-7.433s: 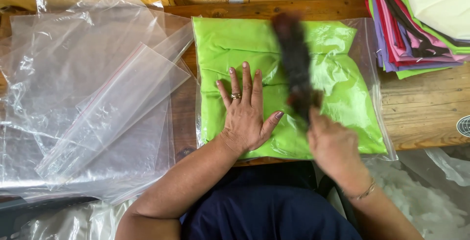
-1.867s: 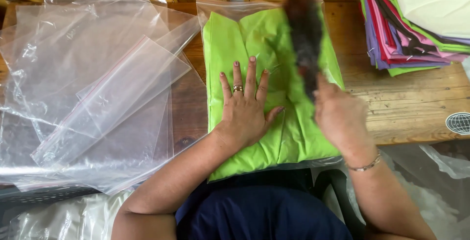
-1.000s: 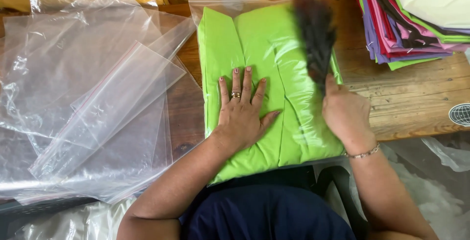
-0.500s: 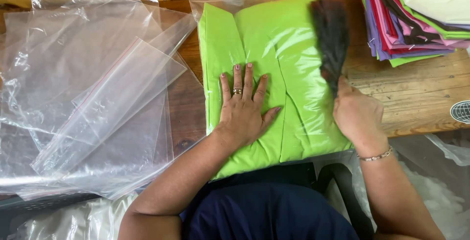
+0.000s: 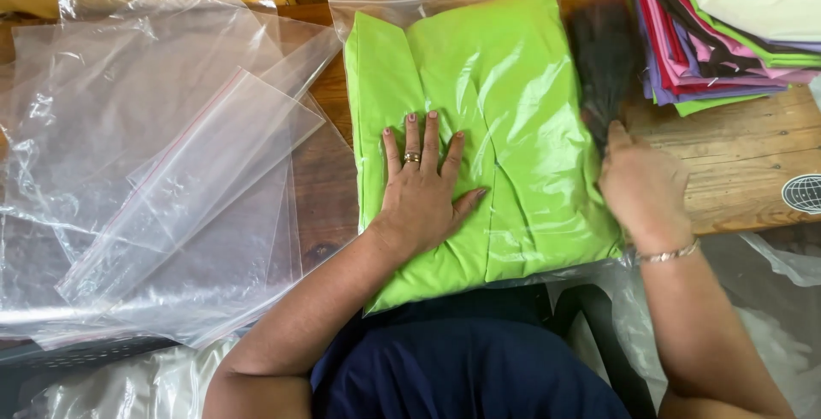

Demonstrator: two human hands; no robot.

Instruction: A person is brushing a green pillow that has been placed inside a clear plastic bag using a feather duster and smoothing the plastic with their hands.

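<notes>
A folded lime-green garment in a clear plastic bag [image 5: 513, 128] lies on the wooden table [image 5: 735, 171] in front of me. My left hand [image 5: 423, 188] lies flat on its lower left half, fingers spread, a ring on one finger. My right hand [image 5: 641, 184], with a bracelet at the wrist, grips a dark bristly brush [image 5: 603, 64]. The brush is blurred and sits at the bag's right edge, over the table beside it.
A loose pile of empty clear plastic bags [image 5: 154, 162] covers the table's left side. A stack of folded garments in several colours [image 5: 727, 26] stands at the back right. More plastic sheeting [image 5: 770, 299] hangs below the table edge at right.
My right hand has swept the brush rightward across the bagged garment to its right edge. The left hand has stayed pressed on the garment.
</notes>
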